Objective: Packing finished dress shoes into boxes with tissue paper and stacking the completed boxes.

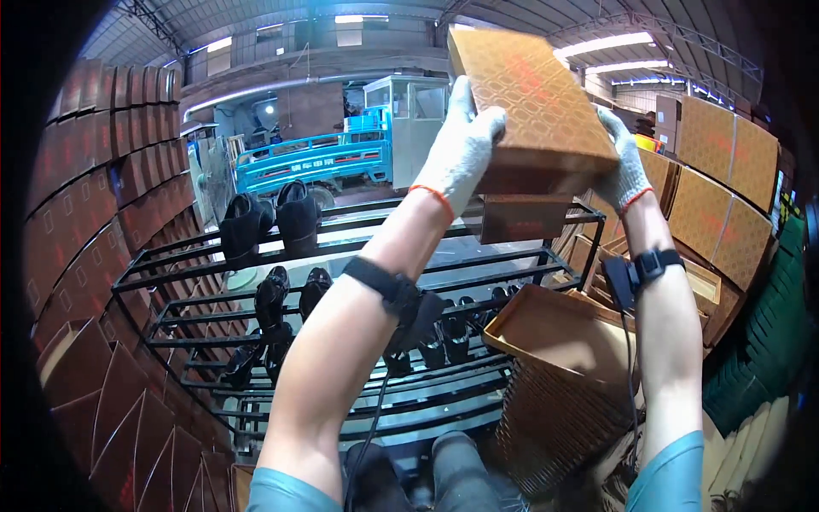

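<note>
A brown patterned box lid [533, 94] is held up high, tilted, between two gloved hands. The left hand [461, 145] is pressed flat against the lid's left side, fingers spread upward; the right hand [621, 166] is wrapped around its right edge. Both hands are closed on the lid in white knit gloves with orange cuffs. Dark bands are worn on both wrists. Just beneath the lid a brown box base [520, 218] is seen, partly hidden by it; whether it is touched by either hand cannot be told. Below the lid, a black metal rack [205, 256] is spread out, with black shoes [273, 218] standing on its bars. To the lower right of the lid an open brown box [554, 333] is resting on a stack of boxes. Far behind the lid a blue cart [316, 162] is parked
</note>
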`<state>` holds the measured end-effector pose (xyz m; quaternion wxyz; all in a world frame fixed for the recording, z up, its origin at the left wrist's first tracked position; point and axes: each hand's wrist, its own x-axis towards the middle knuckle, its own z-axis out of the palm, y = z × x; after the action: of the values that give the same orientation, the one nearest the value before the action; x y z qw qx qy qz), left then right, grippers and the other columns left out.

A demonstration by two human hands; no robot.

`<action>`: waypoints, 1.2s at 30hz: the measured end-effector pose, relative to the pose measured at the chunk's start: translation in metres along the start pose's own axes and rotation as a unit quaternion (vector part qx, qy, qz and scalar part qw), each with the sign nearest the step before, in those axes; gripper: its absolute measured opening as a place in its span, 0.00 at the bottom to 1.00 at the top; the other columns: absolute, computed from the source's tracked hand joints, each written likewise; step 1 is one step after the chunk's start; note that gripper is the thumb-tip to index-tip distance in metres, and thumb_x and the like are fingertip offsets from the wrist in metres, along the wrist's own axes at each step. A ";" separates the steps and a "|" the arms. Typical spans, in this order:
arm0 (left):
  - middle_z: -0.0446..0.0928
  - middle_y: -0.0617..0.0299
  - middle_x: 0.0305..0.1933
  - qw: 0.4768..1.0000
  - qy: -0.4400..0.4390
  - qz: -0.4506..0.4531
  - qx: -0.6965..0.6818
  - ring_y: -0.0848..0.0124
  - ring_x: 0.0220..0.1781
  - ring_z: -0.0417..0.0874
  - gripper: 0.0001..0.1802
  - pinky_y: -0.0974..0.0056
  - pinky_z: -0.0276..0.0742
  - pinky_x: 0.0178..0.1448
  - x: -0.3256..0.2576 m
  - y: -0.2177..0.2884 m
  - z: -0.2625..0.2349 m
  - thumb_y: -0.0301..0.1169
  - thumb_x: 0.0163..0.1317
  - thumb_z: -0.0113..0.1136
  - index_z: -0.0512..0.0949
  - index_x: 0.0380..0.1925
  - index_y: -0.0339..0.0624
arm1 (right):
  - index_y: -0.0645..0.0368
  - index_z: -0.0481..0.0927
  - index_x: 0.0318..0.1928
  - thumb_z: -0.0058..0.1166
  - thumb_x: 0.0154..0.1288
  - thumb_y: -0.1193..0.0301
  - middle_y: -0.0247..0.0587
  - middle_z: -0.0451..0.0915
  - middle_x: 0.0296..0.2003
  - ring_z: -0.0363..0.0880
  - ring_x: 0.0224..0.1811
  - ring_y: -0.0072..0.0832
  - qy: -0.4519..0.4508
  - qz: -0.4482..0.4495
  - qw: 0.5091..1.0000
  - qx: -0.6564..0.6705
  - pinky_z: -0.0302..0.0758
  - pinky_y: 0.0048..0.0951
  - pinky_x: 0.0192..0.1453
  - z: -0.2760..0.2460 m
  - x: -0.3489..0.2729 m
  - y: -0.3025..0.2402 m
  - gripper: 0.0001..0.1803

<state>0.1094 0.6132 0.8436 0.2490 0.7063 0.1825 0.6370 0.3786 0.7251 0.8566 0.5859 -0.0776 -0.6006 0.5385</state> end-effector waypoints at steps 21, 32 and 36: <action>0.67 0.23 0.79 0.489 -0.024 -0.532 0.691 0.33 0.85 0.66 0.44 0.40 0.68 0.87 -0.674 0.009 -0.048 0.39 0.63 0.75 0.71 0.74 0.23 | 0.60 0.78 0.78 0.65 0.75 0.78 0.60 0.83 0.64 0.87 0.66 0.48 -0.145 0.039 0.541 -0.828 0.80 0.43 0.74 -0.038 -0.313 0.065 0.32; 0.92 0.44 0.50 0.380 0.088 -0.620 0.681 0.41 0.50 0.93 0.23 0.40 0.89 0.55 -0.779 0.006 -0.127 0.46 0.67 0.76 0.90 0.54 0.40 | 0.57 0.88 0.54 0.66 0.76 0.61 0.52 0.87 0.42 0.86 0.48 0.57 -0.075 -0.080 0.546 -0.830 0.83 0.54 0.55 -0.070 -0.318 0.106 0.15; 0.86 0.40 0.70 0.538 0.311 -0.478 0.621 0.47 0.74 0.86 0.31 0.52 0.79 0.80 -0.775 0.028 -0.101 0.35 0.70 0.75 0.83 0.71 0.38 | 0.59 0.89 0.58 0.71 0.73 0.65 0.50 0.89 0.49 0.89 0.53 0.48 -0.010 -0.034 0.585 -0.810 0.84 0.42 0.58 -0.028 -0.353 0.000 0.17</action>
<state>-0.0863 0.1569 0.2394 -0.0569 0.2492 0.9088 0.3298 0.5075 0.4852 0.6306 0.2925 -0.4944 -0.7961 -0.1901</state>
